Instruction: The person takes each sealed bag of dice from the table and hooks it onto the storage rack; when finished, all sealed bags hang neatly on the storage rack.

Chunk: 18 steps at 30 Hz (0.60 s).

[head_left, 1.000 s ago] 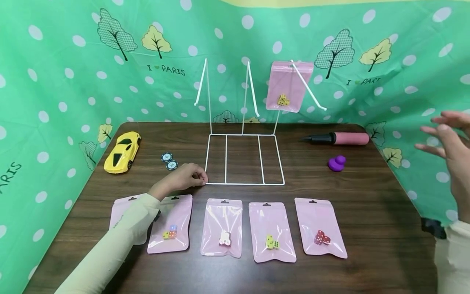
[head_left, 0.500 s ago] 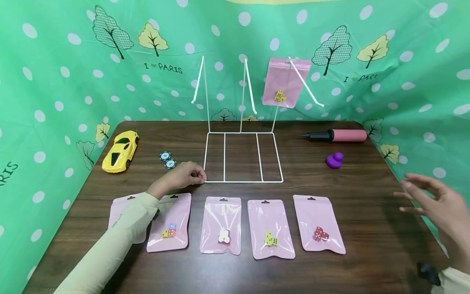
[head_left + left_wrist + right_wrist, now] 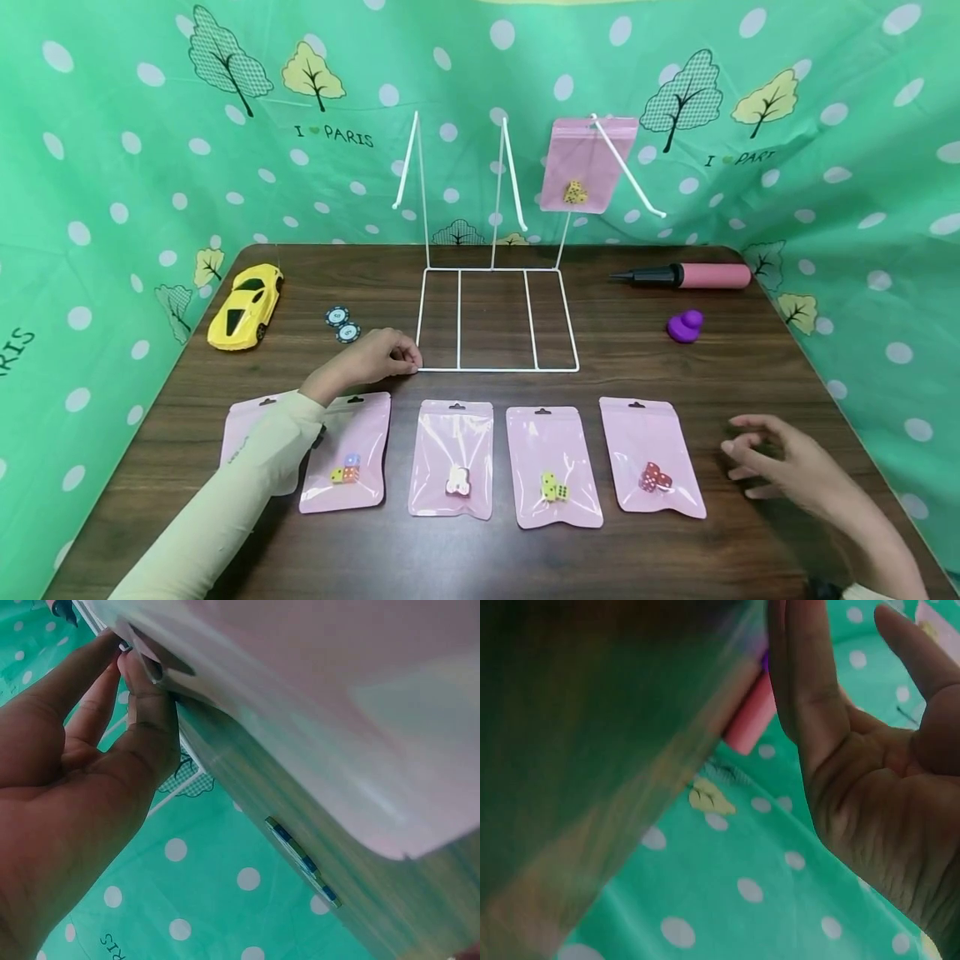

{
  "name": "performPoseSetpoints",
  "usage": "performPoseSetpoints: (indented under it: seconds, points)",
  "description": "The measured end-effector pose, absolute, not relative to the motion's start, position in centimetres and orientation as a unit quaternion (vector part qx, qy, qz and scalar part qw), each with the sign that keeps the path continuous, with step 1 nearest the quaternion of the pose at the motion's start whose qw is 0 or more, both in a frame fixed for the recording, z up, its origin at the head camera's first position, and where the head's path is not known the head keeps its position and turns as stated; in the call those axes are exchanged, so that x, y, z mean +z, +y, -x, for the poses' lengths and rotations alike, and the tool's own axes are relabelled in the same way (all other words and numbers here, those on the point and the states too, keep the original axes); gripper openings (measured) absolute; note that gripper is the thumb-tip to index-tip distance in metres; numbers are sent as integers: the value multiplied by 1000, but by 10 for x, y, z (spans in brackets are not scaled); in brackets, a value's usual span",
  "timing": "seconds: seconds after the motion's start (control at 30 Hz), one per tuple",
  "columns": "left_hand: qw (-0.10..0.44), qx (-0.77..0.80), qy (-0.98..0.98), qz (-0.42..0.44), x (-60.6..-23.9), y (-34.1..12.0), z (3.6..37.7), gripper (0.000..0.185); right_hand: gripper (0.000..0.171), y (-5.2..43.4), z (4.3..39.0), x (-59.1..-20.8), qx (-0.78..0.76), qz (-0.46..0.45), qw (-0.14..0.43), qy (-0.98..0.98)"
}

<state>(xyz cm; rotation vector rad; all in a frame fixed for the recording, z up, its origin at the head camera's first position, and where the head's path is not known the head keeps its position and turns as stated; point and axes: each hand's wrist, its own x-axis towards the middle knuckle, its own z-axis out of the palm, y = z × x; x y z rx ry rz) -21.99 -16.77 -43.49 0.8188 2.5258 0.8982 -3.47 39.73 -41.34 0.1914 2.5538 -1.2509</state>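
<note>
A white wire rack (image 3: pixel 495 369) stands mid-table. One pink pouch (image 3: pixel 587 171) with yellow dice hangs on its right hook. My left hand (image 3: pixel 408 360) pinches the rack's front left corner, thumb and fingers (image 3: pixel 139 675) closing on the wire. Several pink pouches lie in a row near me. The one with red dice (image 3: pixel 651 458) is furthest right, and the leftmost (image 3: pixel 243 433) is partly under my sleeve. My right hand (image 3: pixel 738 450) hovers low just right of the red-dice pouch, fingers loosely spread and holding nothing. Its palm (image 3: pixel 870 772) fills the right wrist view.
A yellow toy car (image 3: pixel 247 306) and two poker chips (image 3: pixel 343 325) sit at the left. A pink-and-black pump (image 3: pixel 690 276) and a purple toy duck (image 3: pixel 686 326) sit at the right rear. Green dotted cloth walls in the table on three sides.
My right hand has dropped from high at the right edge down and leftward to just beside the red-dice pouch. The left hand has stayed on the rack corner.
</note>
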Motion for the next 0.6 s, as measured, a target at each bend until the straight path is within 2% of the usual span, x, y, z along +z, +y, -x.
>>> performPoseSetpoints:
  seconds: [0.43,0.6]
  points:
    - [166,310,891,-286,-436,-166,220,9,54,366,35,-422,-454,-84,167,871]
    - [172,313,892,-277,-435,-167,219,11,56,356,37,-423,-446,-89,160,876]
